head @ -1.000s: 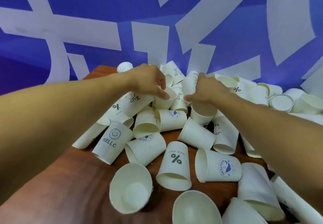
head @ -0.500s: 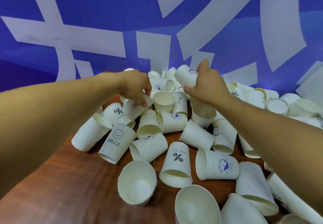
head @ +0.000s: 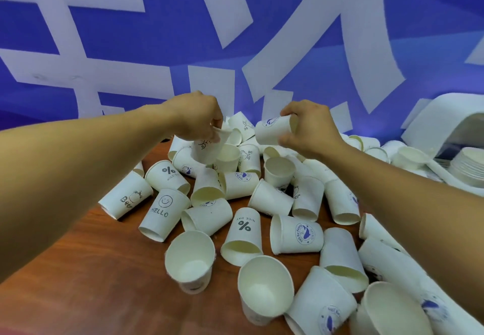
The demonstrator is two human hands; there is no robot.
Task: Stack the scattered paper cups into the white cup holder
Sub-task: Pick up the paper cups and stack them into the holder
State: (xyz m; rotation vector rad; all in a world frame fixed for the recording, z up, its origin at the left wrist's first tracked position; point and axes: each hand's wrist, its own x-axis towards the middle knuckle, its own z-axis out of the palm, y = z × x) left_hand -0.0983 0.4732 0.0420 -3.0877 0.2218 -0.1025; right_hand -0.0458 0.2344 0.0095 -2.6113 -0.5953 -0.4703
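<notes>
dozens of paper cups (head: 243,232) lie scattered on a reddish wood-grain table (head: 78,295). most are on their sides, and a few nearest the camera show smooth cream insides and rolled rims. the thin white walls carry small prints: a percent sign, a smiley over "hello", a round blue logo. over the far side of the heap, a person's left hand (head: 199,117) pinches a printed cup (head: 205,151) by its rim. the right hand (head: 306,130) curls round a second cup (head: 271,129) held on its side, and the two cups are near each other but apart. judging by the spread, the job looks barely begun, with nearly every cup in view lying loose and left to gather. at far right a white curved shell (head: 445,122), possibly the cup holder though that cannot be told for certain, stands beside a ribbed white stack (head: 468,169). behind rises a blue wall (head: 157,33) with broad white strokes.
</notes>
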